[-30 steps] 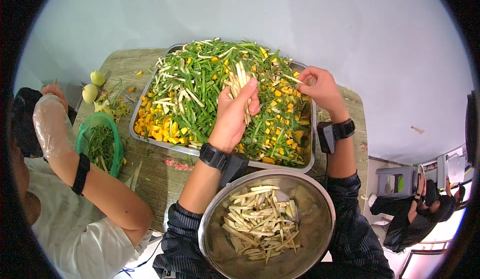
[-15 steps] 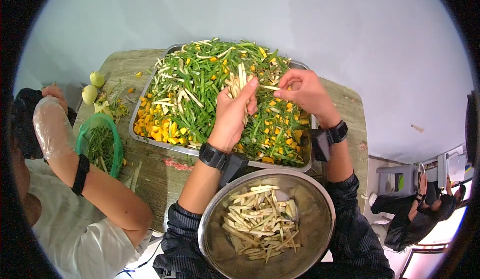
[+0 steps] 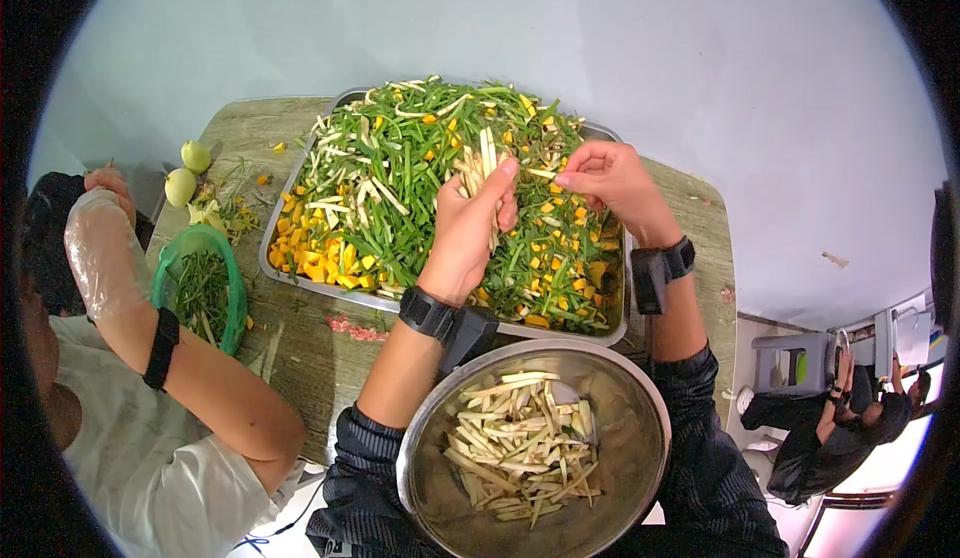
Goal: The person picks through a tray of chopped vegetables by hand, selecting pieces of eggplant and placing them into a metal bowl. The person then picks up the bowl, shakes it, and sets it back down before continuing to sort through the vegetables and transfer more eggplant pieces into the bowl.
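My left hand (image 3: 470,226) is closed round a bundle of pale cut strips (image 3: 487,154), held upright above the tray. To its right, my right hand (image 3: 608,183) pinches one pale strip (image 3: 542,174) between thumb and fingers. Beneath both hands a metal tray (image 3: 350,300) holds a heap of green cut stems (image 3: 400,158), orange cubes (image 3: 300,248) and pale strips. A steel bowl (image 3: 640,428) close to my body contains many more pale strips (image 3: 520,448).
At the left, a co-worker's gloved arm (image 3: 105,258) is raised beside a green basket (image 3: 235,298) of greens. Two round pale green vegetables (image 3: 180,188) sit on the wooden table (image 3: 300,388). Another person (image 3: 840,428) is at the far right near a grey stool (image 3: 785,363).
My right hand has shifted slightly right and down, its wrist turned a little. My left hand has barely moved, still round the bundle.
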`<state>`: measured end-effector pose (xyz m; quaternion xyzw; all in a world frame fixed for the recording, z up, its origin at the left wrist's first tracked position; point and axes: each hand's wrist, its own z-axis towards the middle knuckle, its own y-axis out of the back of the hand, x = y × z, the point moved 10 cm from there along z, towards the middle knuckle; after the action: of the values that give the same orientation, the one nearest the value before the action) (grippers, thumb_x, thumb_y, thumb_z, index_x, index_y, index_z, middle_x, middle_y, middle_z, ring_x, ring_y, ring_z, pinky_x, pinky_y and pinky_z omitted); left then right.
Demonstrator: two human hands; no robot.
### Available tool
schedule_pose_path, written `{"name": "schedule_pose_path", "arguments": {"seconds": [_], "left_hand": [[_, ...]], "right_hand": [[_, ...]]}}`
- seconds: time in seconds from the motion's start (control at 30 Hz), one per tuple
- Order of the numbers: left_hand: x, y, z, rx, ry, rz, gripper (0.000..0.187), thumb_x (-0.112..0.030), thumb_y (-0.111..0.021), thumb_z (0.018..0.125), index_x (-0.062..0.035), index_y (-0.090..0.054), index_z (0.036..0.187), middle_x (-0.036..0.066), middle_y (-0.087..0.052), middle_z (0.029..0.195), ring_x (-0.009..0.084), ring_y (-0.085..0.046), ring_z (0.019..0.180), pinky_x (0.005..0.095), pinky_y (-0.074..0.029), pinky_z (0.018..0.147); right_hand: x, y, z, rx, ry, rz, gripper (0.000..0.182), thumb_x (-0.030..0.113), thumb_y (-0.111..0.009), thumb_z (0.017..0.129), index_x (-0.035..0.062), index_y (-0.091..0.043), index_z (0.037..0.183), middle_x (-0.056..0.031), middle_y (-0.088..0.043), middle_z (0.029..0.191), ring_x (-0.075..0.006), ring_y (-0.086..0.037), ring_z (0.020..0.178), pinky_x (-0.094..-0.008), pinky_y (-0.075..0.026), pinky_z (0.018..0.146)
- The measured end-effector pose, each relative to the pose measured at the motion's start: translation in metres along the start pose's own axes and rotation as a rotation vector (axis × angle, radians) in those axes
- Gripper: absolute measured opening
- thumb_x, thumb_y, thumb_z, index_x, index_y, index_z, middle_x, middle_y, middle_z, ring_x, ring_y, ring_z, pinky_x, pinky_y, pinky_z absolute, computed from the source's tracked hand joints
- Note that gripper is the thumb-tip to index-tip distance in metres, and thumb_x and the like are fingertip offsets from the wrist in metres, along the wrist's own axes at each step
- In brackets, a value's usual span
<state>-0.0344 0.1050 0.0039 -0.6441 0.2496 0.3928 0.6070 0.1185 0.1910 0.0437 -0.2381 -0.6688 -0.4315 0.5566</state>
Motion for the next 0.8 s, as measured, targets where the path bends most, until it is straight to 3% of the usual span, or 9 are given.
{"name": "schedule_pose_path", "arguments": {"seconds": [0.1,0.2,0.63,0.8], "left_hand": [[0.000,0.000,-0.001,-0.015,0.007,-0.017,0.022,-0.025,-0.068,0.099,-0.0115,-0.055,0.087,-0.004,-0.051,0.070,0.0072,-0.047,0.056,0.0245,-0.037,0.052],[0.001,0.000,0.000,-0.009,0.007,-0.020,0.022,-0.025,-0.068,0.099,-0.0115,-0.055,0.086,-0.004,-0.051,0.070,0.0072,-0.047,0.056,0.0245,-0.037,0.052],[0.002,0.003,0.002,-0.004,-0.009,-0.027,0.019,-0.022,-0.069,0.098,-0.0082,-0.061,0.089,-0.002,-0.056,0.071,0.0081,-0.050,0.056,0.0247,-0.039,0.052],[0.001,0.001,0.001,0.001,-0.003,0.008,0.022,-0.026,-0.068,0.098,-0.0116,-0.056,0.088,-0.004,-0.052,0.071,0.0077,-0.048,0.056,0.0246,-0.037,0.052]], "right_hand": [[0.009,0.008,0.001,-0.073,0.106,-0.019,0.016,0.016,-0.081,0.086,0.0067,-0.067,0.086,0.0045,-0.062,0.068,-0.0025,-0.049,0.052,-0.0198,-0.036,0.046],[0.004,0.006,-0.001,-0.034,0.021,-0.019,0.016,0.016,-0.080,0.087,0.0060,-0.068,0.087,0.0040,-0.063,0.069,-0.0029,-0.049,0.052,-0.0200,-0.037,0.046],[-0.002,0.007,0.001,-0.008,0.023,0.035,0.019,0.018,-0.081,0.087,0.0024,-0.070,0.088,0.0005,-0.065,0.068,-0.0059,-0.056,0.054,-0.0208,-0.044,0.048],[-0.007,-0.001,0.001,0.065,-0.034,-0.132,0.015,0.017,-0.071,0.094,0.0026,-0.072,0.097,0.0005,-0.067,0.076,-0.0055,-0.059,0.061,-0.0210,-0.046,0.052]]}}
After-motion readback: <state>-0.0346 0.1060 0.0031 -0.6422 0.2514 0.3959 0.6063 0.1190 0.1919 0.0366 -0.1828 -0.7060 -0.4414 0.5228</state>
